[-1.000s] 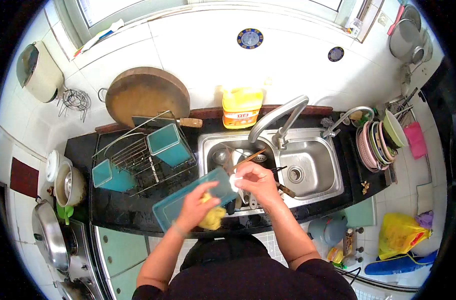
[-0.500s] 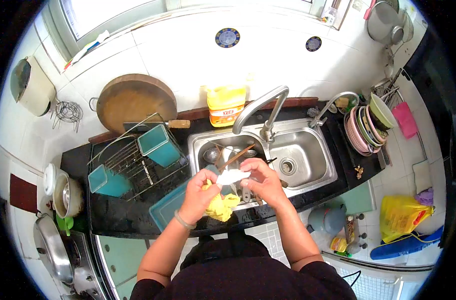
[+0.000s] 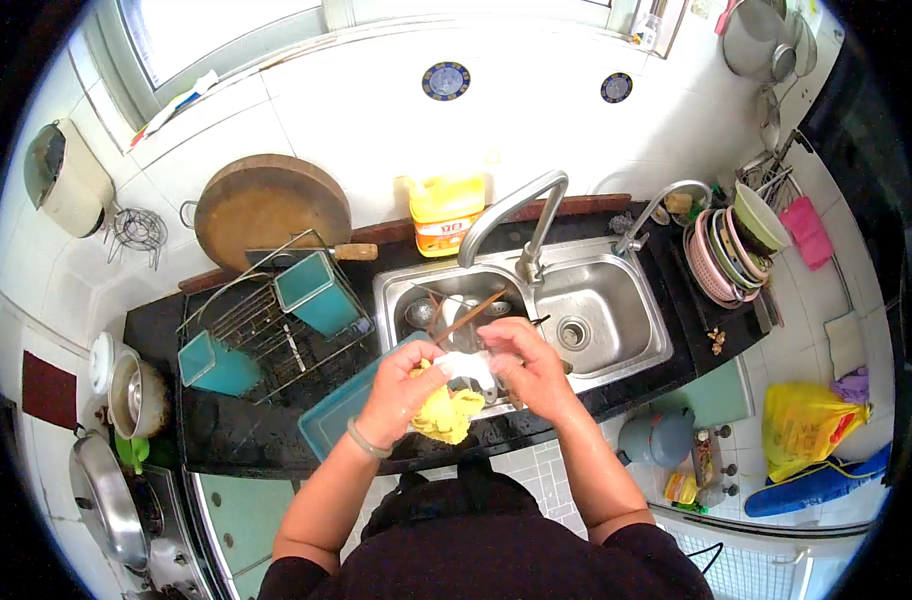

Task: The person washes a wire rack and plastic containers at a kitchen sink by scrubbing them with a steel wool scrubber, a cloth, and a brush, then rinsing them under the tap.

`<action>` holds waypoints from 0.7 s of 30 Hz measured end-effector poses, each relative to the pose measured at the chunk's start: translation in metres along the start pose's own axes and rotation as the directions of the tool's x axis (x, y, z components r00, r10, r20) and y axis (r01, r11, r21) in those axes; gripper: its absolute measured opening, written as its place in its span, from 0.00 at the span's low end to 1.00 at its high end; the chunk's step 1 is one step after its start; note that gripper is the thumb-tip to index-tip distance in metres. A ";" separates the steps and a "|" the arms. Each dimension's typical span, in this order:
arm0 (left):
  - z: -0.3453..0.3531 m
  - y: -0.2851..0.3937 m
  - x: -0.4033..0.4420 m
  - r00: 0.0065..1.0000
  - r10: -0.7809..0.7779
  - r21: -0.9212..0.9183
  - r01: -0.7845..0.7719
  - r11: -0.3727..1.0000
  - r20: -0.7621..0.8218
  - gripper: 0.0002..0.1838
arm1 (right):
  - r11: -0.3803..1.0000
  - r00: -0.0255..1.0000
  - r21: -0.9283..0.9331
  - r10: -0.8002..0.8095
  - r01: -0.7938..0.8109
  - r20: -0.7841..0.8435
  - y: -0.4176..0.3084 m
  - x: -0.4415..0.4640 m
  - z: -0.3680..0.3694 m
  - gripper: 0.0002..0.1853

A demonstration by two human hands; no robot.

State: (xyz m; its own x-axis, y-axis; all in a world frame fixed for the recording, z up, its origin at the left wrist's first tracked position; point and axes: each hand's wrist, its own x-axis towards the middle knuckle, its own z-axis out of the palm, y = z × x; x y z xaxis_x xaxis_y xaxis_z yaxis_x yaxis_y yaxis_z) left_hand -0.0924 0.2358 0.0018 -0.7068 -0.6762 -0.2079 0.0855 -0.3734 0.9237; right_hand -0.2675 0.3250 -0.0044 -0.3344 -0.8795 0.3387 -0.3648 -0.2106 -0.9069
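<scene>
My left hand (image 3: 404, 385) is closed around a bunched yellow cloth (image 3: 446, 415), which hangs below the fingers. A small glossy white piece, by its shape a soup spoon (image 3: 466, 368), lies between my two hands, its near end at the left thumb. My right hand (image 3: 534, 372) pinches its other side with bent fingers. Both hands are above the front edge of the left sink basin (image 3: 384, 290). In that basin are brown chopsticks (image 3: 476, 312), a metal ladle (image 3: 421, 312) and other utensils, partly hidden by the hands.
A teal tray (image 3: 341, 408) lies left of the basin, beside a wire rack (image 3: 276, 320) with teal holders. The faucet (image 3: 526, 225) arches behind the hands. Right are the second basin (image 3: 616, 300) and stacked bowls and baskets (image 3: 711, 260). A yellow jug (image 3: 446, 215) stands behind.
The white soup spoon has turned between my hands, its right end now pointing lower. My right hand has shifted slightly, and the yellow cloth stays in my left hand.
</scene>
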 end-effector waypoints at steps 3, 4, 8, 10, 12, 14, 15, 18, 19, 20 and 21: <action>0.002 0.000 -0.002 0.999 0.036 0.041 -0.037 0.998 0.027 0.07 | 0.997 0.988 -0.039 -0.056 0.062 0.142 -0.014 -0.002 -0.006 0.09; 0.000 0.000 -0.004 0.999 0.022 0.091 -0.025 0.996 0.035 0.07 | 0.993 0.973 -0.119 0.006 0.022 0.232 -0.016 -0.002 -0.010 0.09; -0.002 0.000 -0.012 0.997 -0.006 0.157 -0.007 0.988 0.081 0.08 | 0.993 0.952 -0.035 0.114 -0.109 0.284 -0.027 -0.010 -0.017 0.06; -0.001 0.005 -0.017 0.997 0.014 0.128 -0.024 0.991 0.081 0.07 | 0.960 0.938 0.112 0.221 -0.258 0.267 -0.040 -0.008 -0.031 0.05; -0.004 0.015 -0.025 0.998 0.014 0.063 -0.018 0.998 0.057 0.07 | 0.854 0.949 0.443 0.167 -0.274 0.266 -0.099 0.002 -0.053 0.06; -0.011 0.019 -0.030 0.999 0.030 0.011 -0.030 0.999 0.020 0.06 | 0.855 0.960 0.500 -0.010 -0.136 0.279 -0.164 0.005 -0.069 0.12; -0.015 0.022 -0.031 1.000 0.026 0.090 -0.027 0.996 0.015 0.06 | 0.890 0.923 0.451 -0.229 0.071 0.308 -0.178 0.011 -0.077 0.14; -0.027 0.015 -0.034 0.999 0.032 0.024 -0.032 0.999 -0.005 0.05 | 0.780 0.751 0.530 -0.559 0.333 0.350 -0.217 0.012 -0.088 0.13; -0.029 0.014 -0.035 1.000 0.029 0.034 -0.029 0.999 -0.003 0.05 | 0.749 0.723 0.550 -0.604 0.370 0.335 -0.223 0.010 -0.090 0.13; -0.031 0.014 -0.037 0.999 0.030 0.017 -0.030 0.999 -0.020 0.05 | 0.721 0.709 0.567 -0.634 0.397 0.309 -0.229 0.008 -0.091 0.13; -0.034 0.014 -0.039 0.998 0.035 -0.002 -0.035 0.999 -0.045 0.05 | 0.700 0.706 0.570 -0.654 0.429 0.273 -0.232 0.006 -0.094 0.13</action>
State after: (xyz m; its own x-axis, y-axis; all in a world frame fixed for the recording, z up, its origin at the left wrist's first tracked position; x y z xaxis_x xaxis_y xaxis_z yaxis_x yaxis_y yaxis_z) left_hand -0.0393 0.2352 0.0122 -0.6708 -0.7169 -0.1898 0.1116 -0.3506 0.9298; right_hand -0.2660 0.4090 0.2316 0.2397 -0.5992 0.7639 0.0967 -0.7682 -0.6329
